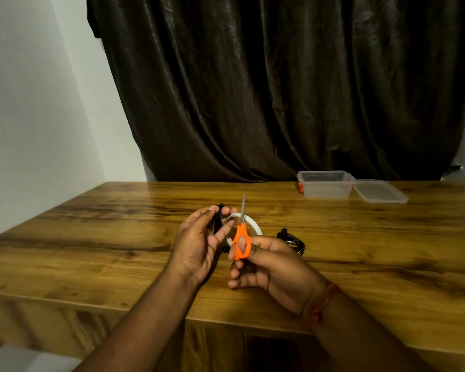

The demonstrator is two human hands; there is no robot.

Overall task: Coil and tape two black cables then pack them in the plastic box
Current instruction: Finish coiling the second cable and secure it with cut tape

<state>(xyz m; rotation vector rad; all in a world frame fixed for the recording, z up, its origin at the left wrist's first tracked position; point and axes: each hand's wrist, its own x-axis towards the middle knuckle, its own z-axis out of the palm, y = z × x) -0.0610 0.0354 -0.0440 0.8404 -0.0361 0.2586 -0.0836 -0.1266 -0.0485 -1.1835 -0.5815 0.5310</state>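
- Black cables: one coiled bundle [217, 220] is pinched upright in the left hand above the middle of the bench [91, 237]; a second coil [293, 238] lies on the bench just right of the hands, partly hidden behind the right hand.
- Plastic box [325, 185]: open, near the far edge of the bench toward its right corner, with the lid [379, 191] flat beside it on the right. Well apart from the hands.
- Left hand [199, 245]: fingers and thumb curled round the held bundle.
- Right hand [269, 267]: fingers through the handles of orange scissors [240, 242], blades together and pointing up.
- Tape roll [253, 224]: whitish, just behind both hands; whether it rests on the bench or hangs from a strip cannot be told.
- Step in hand, by judgement: cutting the tape. Keep the strip taut, open the blades only at the strip, and cut close to the bundle, clear of the fingers.
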